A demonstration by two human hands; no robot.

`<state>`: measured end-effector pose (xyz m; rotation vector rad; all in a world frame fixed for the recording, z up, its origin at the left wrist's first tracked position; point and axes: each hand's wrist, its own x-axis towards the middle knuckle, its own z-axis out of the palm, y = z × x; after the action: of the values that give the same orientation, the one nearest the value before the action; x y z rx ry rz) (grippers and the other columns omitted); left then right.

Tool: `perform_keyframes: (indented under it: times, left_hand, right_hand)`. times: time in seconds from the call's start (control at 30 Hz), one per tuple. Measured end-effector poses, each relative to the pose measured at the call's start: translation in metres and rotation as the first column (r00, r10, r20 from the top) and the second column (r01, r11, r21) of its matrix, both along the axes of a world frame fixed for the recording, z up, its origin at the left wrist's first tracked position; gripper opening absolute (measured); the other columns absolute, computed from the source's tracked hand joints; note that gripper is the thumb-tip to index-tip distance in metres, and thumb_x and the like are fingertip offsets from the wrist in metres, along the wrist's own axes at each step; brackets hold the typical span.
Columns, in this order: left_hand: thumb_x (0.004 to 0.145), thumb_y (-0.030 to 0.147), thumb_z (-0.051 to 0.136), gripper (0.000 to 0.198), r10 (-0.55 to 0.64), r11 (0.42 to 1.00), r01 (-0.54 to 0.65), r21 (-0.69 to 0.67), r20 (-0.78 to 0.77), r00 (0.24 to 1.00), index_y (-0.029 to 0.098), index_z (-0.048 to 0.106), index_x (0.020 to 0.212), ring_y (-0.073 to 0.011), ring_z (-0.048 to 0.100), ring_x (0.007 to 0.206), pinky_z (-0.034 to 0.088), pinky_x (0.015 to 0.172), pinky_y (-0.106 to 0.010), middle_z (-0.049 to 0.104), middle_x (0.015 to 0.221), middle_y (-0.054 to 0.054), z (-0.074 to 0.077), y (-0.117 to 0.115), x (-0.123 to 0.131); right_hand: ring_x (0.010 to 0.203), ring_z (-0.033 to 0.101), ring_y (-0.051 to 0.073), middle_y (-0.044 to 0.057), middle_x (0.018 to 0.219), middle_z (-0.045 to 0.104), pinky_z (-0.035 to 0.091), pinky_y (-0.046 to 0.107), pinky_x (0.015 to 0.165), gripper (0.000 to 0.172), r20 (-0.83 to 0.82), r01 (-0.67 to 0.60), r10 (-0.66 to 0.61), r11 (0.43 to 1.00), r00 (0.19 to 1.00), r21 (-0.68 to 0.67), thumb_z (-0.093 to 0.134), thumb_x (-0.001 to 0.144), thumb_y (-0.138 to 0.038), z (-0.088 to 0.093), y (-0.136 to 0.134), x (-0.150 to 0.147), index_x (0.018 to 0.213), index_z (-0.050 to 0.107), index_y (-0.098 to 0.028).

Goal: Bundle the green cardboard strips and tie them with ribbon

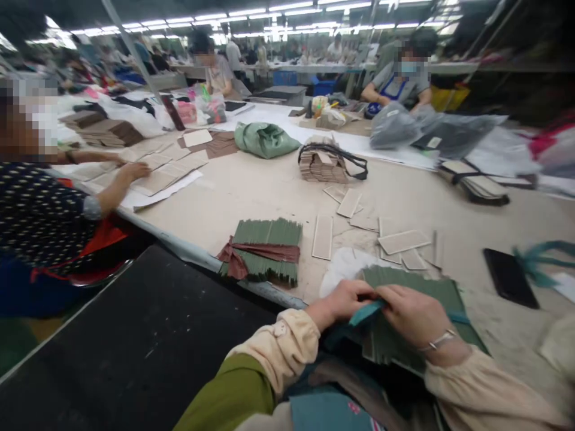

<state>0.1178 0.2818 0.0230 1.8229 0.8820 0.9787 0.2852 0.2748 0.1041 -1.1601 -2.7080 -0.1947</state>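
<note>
A bundle of green pieces [404, 278] lies at the table's near edge, with a teal strip [369, 312] around it. Both my hands meet at the bundle's left side, fingertips close together. My left hand [344, 302] is closed in a pinch on the teal strip. My right hand [413, 314], with a bracelet at the wrist, pinches the same strip just beside it. Left of them sits another green bundle [269, 233], bound with a reddish-brown strip [269, 251]. Pale rectangular pieces [403, 241] are scattered behind the bundle near my hands.
A black phone [510, 276] and loose teal strips [545, 257] lie at the right. Farther back are a strapped stack [323, 161] and a green bag [266, 139]. At the left, a person's hands [132, 170] touch pale panels. Another person [404, 78] works across the table.
</note>
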Motion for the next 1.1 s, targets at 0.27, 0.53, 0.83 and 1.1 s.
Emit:
perform_keyframes:
  times: [0.27, 0.53, 0.83, 1.1]
  left_hand:
    - [0.079, 0.024, 0.052, 0.024, 0.08, 0.959, -0.015, -0.284, 0.22, 0.972, 0.012, 0.063, 0.097, -0.0095, 0.05, 0.057, 0.042, 0.059, -0.02, 0.056, 0.063, 0.002, 0.005, 0.008, -0.002]
    - [0.077, 0.028, 0.056, 0.023, 0.039, 0.975, -0.012, -0.223, 0.115, 0.993, 0.012, 0.067, 0.089, -0.0108, 0.055, 0.059, 0.043, 0.059, -0.021, 0.063, 0.067, -0.002, 0.009, 0.013, -0.009]
    - [0.072, 0.015, 0.052, 0.012, 0.319, 0.946, -0.283, 0.157, -0.299, 0.899, 0.015, 0.064, 0.069, -0.0106, 0.051, 0.058, 0.035, 0.057, -0.021, 0.059, 0.061, 0.0, 0.021, 0.012, -0.02]
    - [0.08, 0.02, 0.046, 0.023, 0.393, 0.91, -0.415, 0.008, -0.341, 0.854, 0.015, 0.067, 0.087, -0.0184, 0.062, 0.081, 0.045, 0.077, -0.029, 0.069, 0.085, -0.008, 0.0, 0.005, -0.007]
  right_hand:
    - [0.072, 0.054, 0.013, 0.004, 0.079, 0.058, 0.04, 0.021, 0.065, 0.016, -0.203, 0.02, -0.016, 1.0, 0.979, 0.017, 0.046, 0.086, -0.01, -0.019, 0.005, -0.003, 0.077, 0.055, -0.018]
    - [0.072, 0.055, 0.015, 0.003, 0.073, 0.059, 0.038, 0.024, 0.066, 0.016, -0.241, 0.097, -0.075, 0.992, 0.968, 0.081, 0.049, 0.091, -0.025, -0.021, 0.003, 0.002, 0.081, 0.059, -0.018]
    - [0.076, 0.056, 0.016, 0.004, 0.073, 0.062, 0.037, 0.026, 0.068, 0.021, -0.193, 0.125, -0.117, 0.992, 0.974, 0.027, 0.047, 0.093, -0.027, -0.02, -0.007, 0.007, 0.08, 0.061, -0.018]
    - [0.08, 0.056, 0.018, 0.005, 0.08, 0.063, 0.044, 0.029, 0.071, 0.016, -0.221, 0.082, -0.132, 0.972, 0.966, -0.223, 0.053, 0.089, -0.032, -0.013, -0.029, 0.03, 0.084, 0.061, -0.019]
